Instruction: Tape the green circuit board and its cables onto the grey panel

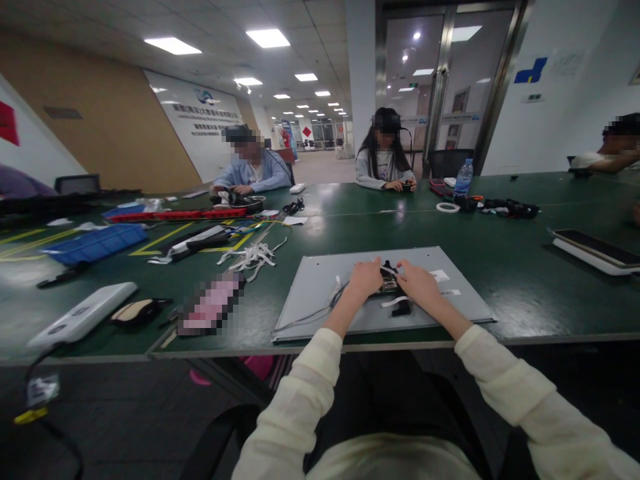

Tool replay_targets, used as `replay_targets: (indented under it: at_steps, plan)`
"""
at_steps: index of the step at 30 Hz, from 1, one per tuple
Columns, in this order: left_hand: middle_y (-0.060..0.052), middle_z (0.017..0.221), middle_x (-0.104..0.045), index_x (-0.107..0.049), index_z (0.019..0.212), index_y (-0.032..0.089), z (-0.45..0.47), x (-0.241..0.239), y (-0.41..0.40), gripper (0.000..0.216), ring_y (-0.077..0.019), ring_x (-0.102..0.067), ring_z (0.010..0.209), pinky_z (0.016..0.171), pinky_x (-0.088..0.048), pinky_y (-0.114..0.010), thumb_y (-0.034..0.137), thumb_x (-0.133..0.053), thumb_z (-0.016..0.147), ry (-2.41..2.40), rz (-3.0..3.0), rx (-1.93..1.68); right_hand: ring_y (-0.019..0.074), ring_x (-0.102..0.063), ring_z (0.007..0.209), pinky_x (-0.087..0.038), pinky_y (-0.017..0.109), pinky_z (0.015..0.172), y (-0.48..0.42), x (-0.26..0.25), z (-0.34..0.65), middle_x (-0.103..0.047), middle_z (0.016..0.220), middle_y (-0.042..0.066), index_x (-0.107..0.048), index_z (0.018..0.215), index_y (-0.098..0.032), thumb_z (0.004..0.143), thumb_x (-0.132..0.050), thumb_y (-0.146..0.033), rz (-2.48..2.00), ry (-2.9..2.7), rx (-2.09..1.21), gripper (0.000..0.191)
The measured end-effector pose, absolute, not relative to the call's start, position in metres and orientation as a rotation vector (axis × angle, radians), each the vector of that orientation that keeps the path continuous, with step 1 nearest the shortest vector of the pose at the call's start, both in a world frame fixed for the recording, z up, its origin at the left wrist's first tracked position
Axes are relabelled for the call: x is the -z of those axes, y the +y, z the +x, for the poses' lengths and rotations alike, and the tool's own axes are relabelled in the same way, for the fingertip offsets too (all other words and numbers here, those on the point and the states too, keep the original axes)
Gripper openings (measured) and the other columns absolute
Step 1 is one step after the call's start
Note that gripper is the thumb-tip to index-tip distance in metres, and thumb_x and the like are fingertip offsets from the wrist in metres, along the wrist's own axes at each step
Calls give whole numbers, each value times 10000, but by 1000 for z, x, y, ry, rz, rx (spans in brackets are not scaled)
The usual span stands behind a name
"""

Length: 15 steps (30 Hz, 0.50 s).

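On the table in front of me lies a flat grey panel (pixel 310 287). At its middle is a small black device (pixel 389 283) with what looks like a circuit board. My left hand (pixel 367 277) is closed at the device's left side, fingertips at one end of a narrow white strip (pixel 389 269). From the right, my right hand (pixel 419 285) pinches near the strip's other end. Grey cables (pixel 320 312) run from the device to the panel's left edge. Another white strip (pixel 395 302) and a black piece (pixel 401 308) lie just below the device. My fingers hide part of it.
Left of the panel are a pile of white strips (pixel 257 255), a blurred pink item (pixel 210 307), a white power bank-like block (pixel 85 315) and a blue tray (pixel 95 245). A tablet-like device (pixel 597 250) lies right. Across the table sit two people, near a water bottle (pixel 464 179).
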State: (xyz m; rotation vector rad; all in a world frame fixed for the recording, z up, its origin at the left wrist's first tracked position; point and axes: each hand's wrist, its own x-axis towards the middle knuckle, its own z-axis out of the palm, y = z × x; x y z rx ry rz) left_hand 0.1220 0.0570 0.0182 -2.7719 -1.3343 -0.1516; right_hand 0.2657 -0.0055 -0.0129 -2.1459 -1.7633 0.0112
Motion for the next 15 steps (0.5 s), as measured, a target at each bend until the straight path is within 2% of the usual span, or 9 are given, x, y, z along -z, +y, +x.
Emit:
replay_targets:
  at_steps: [8, 12, 15]
  plan:
    - [-151, 1041, -669, -511, 1188, 134, 121, -23, 59, 351, -237, -638, 988, 850, -485, -337, 152, -374, 864, -1345, -2779, 45, 269, -643, 801, -375, 289, 634, -11, 11, 273, -678, 845, 133, -577, 1139, -210, 905, -463, -436, -2161, -1856, 32, 345]
    - [-148, 1056, -664, -500, 1214, 141, 120, -24, 61, 377, -251, -628, 1006, 855, -478, -347, 146, -396, 852, -1265, -2803, 36, 263, -635, 811, -357, 282, 630, -13, 13, 277, -676, 853, 130, -577, 1158, -220, 902, -469, -418, -2148, -1845, 4, 341]
    - [-144, 1067, -661, -474, 1254, 141, 121, -23, 62, 416, -256, -629, 998, 839, -476, -346, 133, -396, 846, -1216, -2818, 51, 236, -620, 787, -342, 273, 628, -16, 16, 284, -668, 814, 101, -583, 1153, -220, 884, -493, -340, -2106, -1824, -56, 308]
